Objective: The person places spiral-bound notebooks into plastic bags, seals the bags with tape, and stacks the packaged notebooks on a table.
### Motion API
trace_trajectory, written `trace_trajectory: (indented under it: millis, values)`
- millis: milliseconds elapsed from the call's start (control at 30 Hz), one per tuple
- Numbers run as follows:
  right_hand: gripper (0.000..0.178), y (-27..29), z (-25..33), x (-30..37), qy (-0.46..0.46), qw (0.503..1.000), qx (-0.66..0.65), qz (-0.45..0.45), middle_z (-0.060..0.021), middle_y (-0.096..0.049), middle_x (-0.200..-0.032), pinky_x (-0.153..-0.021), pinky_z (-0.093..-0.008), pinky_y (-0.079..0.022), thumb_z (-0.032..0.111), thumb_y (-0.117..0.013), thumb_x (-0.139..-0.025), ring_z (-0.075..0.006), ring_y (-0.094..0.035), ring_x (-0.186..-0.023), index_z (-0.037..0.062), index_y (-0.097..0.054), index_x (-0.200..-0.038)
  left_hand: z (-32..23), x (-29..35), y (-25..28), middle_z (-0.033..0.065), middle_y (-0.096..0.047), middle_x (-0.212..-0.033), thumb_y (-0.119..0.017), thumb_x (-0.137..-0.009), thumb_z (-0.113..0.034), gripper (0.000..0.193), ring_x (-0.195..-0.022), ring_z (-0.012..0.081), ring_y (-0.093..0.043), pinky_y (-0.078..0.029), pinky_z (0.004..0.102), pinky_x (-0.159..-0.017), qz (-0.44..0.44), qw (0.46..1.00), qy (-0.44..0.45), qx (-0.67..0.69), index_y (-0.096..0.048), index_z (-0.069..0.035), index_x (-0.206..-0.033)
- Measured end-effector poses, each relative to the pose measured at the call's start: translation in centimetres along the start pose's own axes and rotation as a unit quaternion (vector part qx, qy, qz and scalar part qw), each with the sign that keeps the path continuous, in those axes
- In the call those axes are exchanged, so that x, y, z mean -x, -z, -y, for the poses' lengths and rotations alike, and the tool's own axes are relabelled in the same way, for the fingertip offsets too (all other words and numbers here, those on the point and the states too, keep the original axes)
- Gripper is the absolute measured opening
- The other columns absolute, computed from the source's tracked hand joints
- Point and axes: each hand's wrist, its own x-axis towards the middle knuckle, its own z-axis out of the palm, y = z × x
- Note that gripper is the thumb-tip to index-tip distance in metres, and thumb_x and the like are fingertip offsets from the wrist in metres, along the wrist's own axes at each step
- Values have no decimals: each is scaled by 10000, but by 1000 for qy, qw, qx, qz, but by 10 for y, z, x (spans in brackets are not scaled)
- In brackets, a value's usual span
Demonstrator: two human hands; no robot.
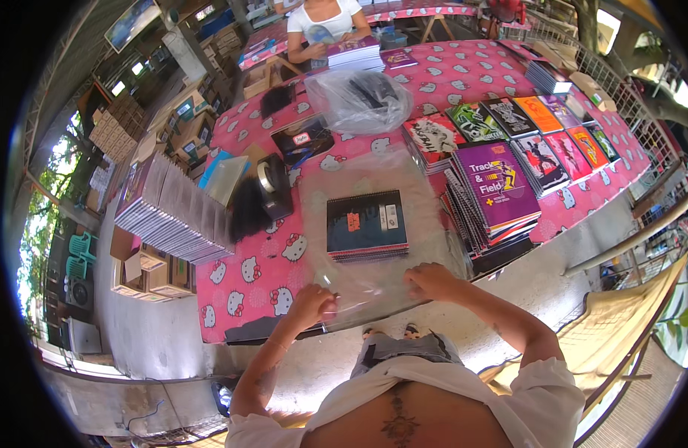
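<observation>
A large clear plastic bag (359,296) lies flat at the near edge of the table. A short stack of spiral notebooks (365,224) with a dark cover and an orange label is at its middle; I cannot tell whether plastic covers the top. My left hand (314,305) is closed on the bag's near left edge. My right hand (431,282) pinches its near right edge, fingers curled. Right of the bag stands a taller pile of spiral notebooks, purple cover on top (497,183). Left of it, a dark tape dispenser (275,187) sits beside a black furry item (250,213).
Rows of colourful notebooks (542,123) cover the table's right side. A long row of wrapped books (168,213) stands at the left edge. Crumpled clear plastic (359,101) lies farther back. Across the table, a person in white (325,26) is behind a book stack (355,56).
</observation>
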Motion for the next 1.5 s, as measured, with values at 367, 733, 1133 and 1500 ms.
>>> trace_trajectory:
  millis: [367,733,1133,1500]
  values:
    - [152,80,-34,-28,-52,960,-265,-69,-85,-711,-934,-779,-373,-532,152,-627,-875,-258,-680,-853,92,-707,-990,64,-19,40,72,-705,-873,-709,-876,-207,217,-842,244,-682,-525,349,-767,-99,961,178,187,-676,-40,-1011]
    - [639,-48,84,-90,-40,963,125,-237,-143,-457,-1433,-1087,-593,-312,432,-671,-847,-329,-398,-1352,132,-514,-1388,151,-110,42,64,-681,-881,-694,-891,-233,214,-795,108,-636,-530,302,-767,-47,734,411,539,-656,-51,-998]
    - [581,-47,95,-109,-102,959,146,-219,-104,-475,-1399,-1078,-564,-347,365,-734,-794,-298,-428,-1320,200,-570,-1326,167,-333,-7,199,-674,-1020,-608,-895,-125,177,-981,394,-629,-507,445,-868,-154,981,-78,-87,-686,15,-969]
    - [573,-45,93,-110,-103,954,144,-240,-90,-492,-1365,-1070,-550,-368,313,-766,-748,-291,-452,-1286,208,-602,-1287,157,-353,23,143,-668,-838,-719,-748,-142,164,-808,379,-640,-500,484,-779,-68,998,-6,-17,-627,-44,-840]
